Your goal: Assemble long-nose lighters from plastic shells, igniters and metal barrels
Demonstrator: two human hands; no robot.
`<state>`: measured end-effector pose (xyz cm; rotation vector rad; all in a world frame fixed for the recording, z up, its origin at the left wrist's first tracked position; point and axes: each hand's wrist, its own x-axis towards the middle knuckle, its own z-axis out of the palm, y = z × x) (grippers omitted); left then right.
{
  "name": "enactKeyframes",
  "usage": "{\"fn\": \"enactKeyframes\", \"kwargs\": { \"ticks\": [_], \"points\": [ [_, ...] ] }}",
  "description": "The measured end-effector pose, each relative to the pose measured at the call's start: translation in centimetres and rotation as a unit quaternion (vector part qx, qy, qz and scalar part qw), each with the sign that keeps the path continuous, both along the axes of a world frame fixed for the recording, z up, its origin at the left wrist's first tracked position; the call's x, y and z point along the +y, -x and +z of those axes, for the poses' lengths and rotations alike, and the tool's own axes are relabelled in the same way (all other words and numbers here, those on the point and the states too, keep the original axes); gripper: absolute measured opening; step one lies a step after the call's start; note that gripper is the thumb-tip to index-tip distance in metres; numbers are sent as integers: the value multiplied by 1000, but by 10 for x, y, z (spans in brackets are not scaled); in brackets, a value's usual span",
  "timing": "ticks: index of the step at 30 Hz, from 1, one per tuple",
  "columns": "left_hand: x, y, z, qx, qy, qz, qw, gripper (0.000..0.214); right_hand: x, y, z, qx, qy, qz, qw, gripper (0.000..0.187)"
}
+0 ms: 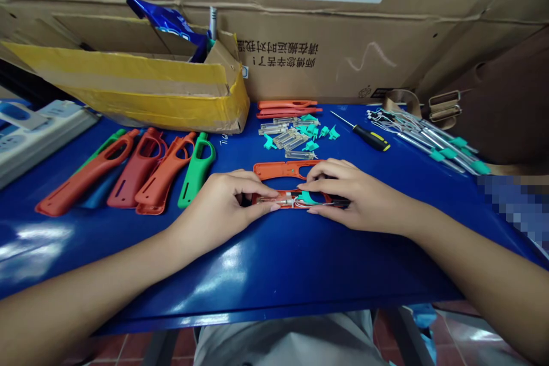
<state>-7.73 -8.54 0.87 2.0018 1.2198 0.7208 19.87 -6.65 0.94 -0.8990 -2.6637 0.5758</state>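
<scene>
An orange lighter shell half lies on the blue table with a teal trigger piece, thin wires and a clear tube inside it. My left hand pinches its left end with curled fingers. My right hand presses fingertips onto its right part, over the teal piece. A second orange shell half lies just behind, touching neither hand clearly.
Orange, red and green shells lie at left. Clear tubes and teal parts, two more orange shells, a screwdriver and metal wands lie behind. A taped carton and a power strip stand at left.
</scene>
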Motion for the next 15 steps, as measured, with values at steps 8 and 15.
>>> {"fn": "enactKeyframes", "kwargs": {
  "ticks": [8, 15],
  "points": [
    [1, 4, 0, 8, -27, -36, 999, 15, 0, 1, 3, -17, 0, -7, 1000, 28],
    [6, 8, 1, 23, -41, -50, 998, 16, -1, 0, 7, -25, 7, -2, 1000, 31]
  ]
}}
